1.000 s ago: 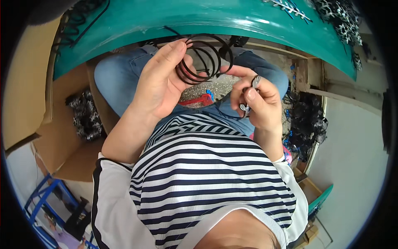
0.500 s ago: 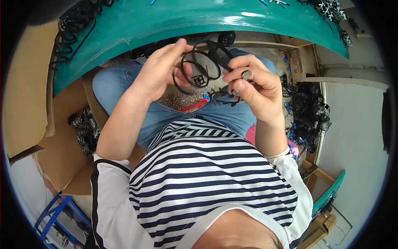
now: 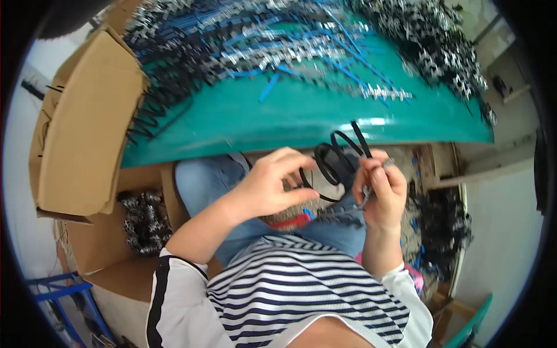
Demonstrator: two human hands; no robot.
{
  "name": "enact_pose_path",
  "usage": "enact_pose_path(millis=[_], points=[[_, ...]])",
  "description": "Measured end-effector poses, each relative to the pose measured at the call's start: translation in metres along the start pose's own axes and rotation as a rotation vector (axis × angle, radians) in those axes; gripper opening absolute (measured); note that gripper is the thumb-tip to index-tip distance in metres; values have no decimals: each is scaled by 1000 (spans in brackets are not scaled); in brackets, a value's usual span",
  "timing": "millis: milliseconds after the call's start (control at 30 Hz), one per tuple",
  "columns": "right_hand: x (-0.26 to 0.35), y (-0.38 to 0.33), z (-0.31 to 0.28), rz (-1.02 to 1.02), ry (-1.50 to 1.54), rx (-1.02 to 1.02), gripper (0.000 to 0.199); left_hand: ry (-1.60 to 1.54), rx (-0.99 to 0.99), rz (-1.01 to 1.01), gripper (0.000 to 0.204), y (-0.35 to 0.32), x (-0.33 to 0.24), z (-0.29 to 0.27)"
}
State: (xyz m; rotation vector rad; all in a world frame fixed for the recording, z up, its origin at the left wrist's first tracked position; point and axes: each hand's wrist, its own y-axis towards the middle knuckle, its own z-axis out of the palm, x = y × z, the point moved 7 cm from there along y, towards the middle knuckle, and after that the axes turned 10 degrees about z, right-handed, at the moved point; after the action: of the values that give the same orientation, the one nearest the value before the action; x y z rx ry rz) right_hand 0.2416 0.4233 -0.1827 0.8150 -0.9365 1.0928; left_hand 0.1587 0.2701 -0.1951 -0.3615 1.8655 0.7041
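Strip [image 3: 326,172] — black, loosely coiled — sits pinched in the right grip [image 3: 384,188], left grip [image 3: 267,184] parted.

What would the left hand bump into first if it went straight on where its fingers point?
Probably the black coiled strip, whose loops are just ahead of the left hand, with the right hand beyond. Depth is unclear; they may already touch.

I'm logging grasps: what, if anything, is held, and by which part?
The right hand holds a black coiled strip below its raised end; whether the left hand holds it is unclear.
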Motion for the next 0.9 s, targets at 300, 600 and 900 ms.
enact_pose_path(millis=[300,600,900], points=[[16,46,-25,-54,133,-73,20,467,-223,266,31,112,-46,-110],[8,86,-56,49,109,-126,21,837,-391,-322,60,243,38,-333],[10,103,-74,-2,123,-131,19,707,-415,-436,61,335,97,-383]])
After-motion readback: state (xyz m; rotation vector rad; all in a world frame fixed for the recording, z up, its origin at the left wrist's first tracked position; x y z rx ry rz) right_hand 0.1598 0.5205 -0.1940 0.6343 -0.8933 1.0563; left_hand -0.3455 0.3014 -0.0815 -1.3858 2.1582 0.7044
